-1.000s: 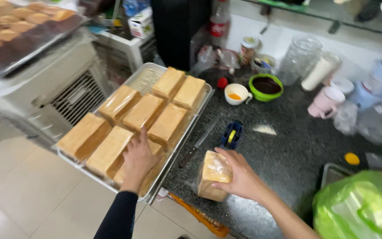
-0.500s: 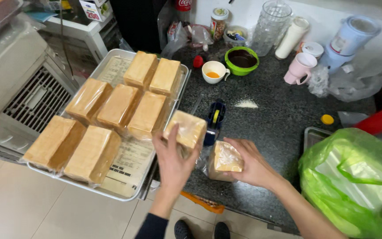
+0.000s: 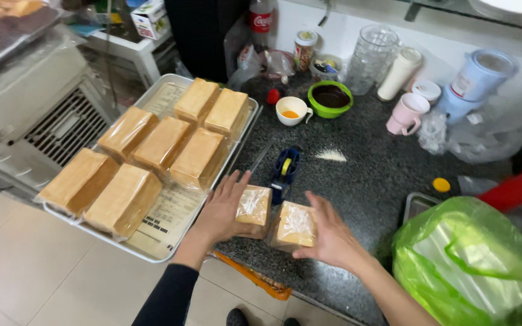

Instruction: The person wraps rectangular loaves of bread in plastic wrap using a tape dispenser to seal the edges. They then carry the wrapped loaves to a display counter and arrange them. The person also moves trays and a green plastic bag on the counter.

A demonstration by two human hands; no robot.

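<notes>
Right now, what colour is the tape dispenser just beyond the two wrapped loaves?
Dark blue, with a yellow tape roll: the tape dispenser shows clearly in the head view.
</notes>
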